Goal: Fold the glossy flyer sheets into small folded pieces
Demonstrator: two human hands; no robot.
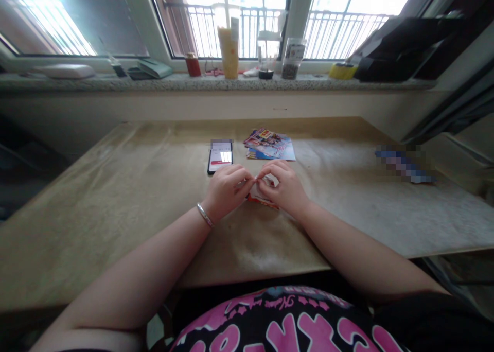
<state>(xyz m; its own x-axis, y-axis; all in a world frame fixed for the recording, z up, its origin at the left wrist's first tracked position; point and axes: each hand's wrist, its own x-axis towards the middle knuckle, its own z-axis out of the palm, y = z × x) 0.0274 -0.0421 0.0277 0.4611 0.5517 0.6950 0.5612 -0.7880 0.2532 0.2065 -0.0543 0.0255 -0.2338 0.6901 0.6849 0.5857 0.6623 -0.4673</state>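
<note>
My left hand and my right hand meet over the middle of the table, fingertips nearly touching. Both are closed in a pinch at the upper edge of a small red-and-white printed paper. My fingers cover much of this paper, so its full shape is hidden. A silver bangle circles my left wrist. Just beyond my left hand lies a phone with a lit screen. Past my right hand, a fanned stack of colourful printed sheets rests on the table.
A yellowish cover spreads over the table. At the far right lies a blurred blue-and-pink item. Along the stone windowsill stand a tall yellow cup, a red jar, a clear container and a dark bag.
</note>
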